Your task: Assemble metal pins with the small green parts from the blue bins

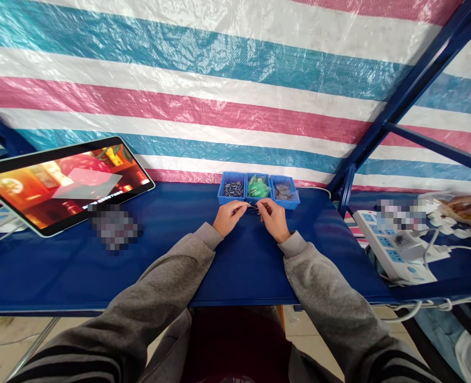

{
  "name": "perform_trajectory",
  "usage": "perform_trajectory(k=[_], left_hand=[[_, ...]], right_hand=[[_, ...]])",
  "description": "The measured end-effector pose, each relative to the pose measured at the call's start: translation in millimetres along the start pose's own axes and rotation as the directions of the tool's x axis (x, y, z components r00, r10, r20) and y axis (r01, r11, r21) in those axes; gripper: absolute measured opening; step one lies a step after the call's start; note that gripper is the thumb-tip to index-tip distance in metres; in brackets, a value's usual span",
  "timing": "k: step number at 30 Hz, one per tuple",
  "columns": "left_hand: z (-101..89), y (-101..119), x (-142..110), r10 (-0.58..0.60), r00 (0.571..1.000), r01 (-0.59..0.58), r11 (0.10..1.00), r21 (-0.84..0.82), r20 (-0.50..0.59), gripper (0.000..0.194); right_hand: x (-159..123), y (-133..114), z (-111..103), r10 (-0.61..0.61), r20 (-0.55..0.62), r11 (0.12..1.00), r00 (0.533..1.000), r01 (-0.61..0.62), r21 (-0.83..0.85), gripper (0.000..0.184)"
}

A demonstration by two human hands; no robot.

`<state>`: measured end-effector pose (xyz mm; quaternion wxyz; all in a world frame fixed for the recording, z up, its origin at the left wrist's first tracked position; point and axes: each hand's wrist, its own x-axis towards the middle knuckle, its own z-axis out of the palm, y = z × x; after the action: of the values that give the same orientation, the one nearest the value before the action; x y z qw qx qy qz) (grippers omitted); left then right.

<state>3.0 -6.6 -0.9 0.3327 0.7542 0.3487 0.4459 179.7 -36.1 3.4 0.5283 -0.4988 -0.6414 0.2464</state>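
My left hand (pixel 230 215) is closed in a pinch just in front of the blue bins, and whatever its fingertips hold is too small to make out. Close beside it, my right hand (pixel 273 217) pinches too, with thin dark metal pieces (pixel 254 208) showing at its fingertips. The left bin (pixel 232 200) has many slim metal pieces (pixel 233 188) in it, perhaps screws. Green plastic pieces (pixel 258 187) fill the middle bin, partly behind my fingers. In the right bin (pixel 287 203) lie greyish, translucent pieces (pixel 284 190) whose kind I cannot tell.
A tablet-like screen (pixel 66 183) leans at the left of the blue table (pixel 243 266), with a blurred item (pixel 116 229) before it. At right are a white power strip (pixel 393 247), cables and another person's hand (pixel 469 205). A blue metal frame (pixel 395 101) borders the striped sheet (pixel 219 106).
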Motion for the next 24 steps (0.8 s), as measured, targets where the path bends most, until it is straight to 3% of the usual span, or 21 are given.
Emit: perform_trajectory(k=[4, 13, 24], left_hand=[[-0.9, -2.0, 0.6, 0.068, 0.998, -0.066, 0.991, 0.113, -0.017, 0.029], [0.2, -0.4, -1.7, 0.025, 1.000, -0.024, 0.999, 0.036, -0.014, 0.022], [0.6, 2.1, -2.9, -0.013, 1.000, 0.013, 1.000, -0.026, -0.017, 0.022]], right_hand=[[-0.1, 0.5, -0.3, -0.005, -0.015, 1.000, 1.000, 0.005, 0.010, 0.027], [-1.1, 1.5, 2.7, -0.033, 0.158, 0.999, 0.987, 0.031, 0.018, 0.024], [-0.7, 1.0, 3.8, -0.027, 0.195, 0.999, 0.981, 0.021, 0.031, 0.019]])
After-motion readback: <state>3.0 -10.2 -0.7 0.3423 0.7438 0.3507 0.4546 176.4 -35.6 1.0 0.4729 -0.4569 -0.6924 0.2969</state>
